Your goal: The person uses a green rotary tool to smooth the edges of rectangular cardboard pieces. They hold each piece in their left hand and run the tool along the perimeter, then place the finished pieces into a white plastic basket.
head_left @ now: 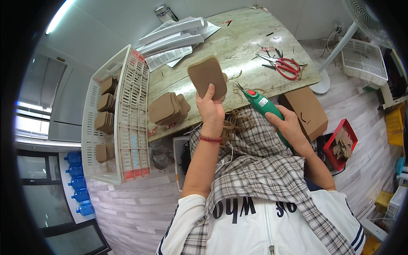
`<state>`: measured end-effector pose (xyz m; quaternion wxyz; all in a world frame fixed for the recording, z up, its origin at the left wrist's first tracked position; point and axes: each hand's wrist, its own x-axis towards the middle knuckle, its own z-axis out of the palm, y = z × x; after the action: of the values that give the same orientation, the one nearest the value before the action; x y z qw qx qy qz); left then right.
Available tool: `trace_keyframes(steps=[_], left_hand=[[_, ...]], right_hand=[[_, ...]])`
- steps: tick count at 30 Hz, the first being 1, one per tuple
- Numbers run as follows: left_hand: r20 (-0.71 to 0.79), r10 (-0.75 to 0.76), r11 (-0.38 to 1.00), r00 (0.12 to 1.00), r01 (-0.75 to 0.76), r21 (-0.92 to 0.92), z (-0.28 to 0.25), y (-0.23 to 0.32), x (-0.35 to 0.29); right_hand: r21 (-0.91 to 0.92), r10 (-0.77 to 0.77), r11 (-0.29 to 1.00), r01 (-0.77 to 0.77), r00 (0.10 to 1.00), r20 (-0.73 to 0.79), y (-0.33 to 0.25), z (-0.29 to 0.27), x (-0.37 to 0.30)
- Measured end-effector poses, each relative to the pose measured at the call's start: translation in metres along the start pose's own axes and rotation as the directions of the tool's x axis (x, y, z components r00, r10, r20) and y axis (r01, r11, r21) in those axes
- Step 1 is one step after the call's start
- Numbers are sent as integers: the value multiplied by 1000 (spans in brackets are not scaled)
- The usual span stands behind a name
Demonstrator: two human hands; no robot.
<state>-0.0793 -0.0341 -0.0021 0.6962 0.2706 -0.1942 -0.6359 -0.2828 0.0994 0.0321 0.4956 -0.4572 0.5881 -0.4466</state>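
The left hand's [211, 108] fingers are hiding behind a brown rounded-corner panel [207, 72], only the thumb showing on its face, so how far they are spreading is impossible to tell. The right hand [289, 127] is covering part of a green handheld tool [264, 104] with a red button, and the tool's thin, pointed tip is looking too small to make out clearly. The panel is standing up out of the left grip, pinched near its lower edge, above the table [242, 36]; the right grip is closing round the tool's body, its tip pointing toward the panel but staying apart. The panel is showing a smooth, matte face, while curly, fibrous brown trimmings [238, 122] are lying over the checked apron [255, 170]. Similar flat panels [165, 109] are resting in a fanned pile beside a slotted white plastic basket [134, 106].
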Motion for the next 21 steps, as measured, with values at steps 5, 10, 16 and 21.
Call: trace_keyframes(steps=[5, 10, 16, 21], left_hand=[[-35, -168, 920, 985, 144, -364, 11, -1, 7], [-23, -186, 863, 982, 152, -482, 17, -7, 11], [-55, -208, 847, 977, 152, -509, 24, -16, 2], [-97, -253, 862, 963, 180, -473, 27, -20, -8]], right_hand=[[73, -20, 997, 19, 1000, 9, -16, 14, -2], [86, -40, 995, 40, 999, -3, -23, 21, -3], [63, -47, 997, 49, 998, -32, -30, 23, -6], [52, -79, 995, 83, 994, -79, -27, 24, -4]])
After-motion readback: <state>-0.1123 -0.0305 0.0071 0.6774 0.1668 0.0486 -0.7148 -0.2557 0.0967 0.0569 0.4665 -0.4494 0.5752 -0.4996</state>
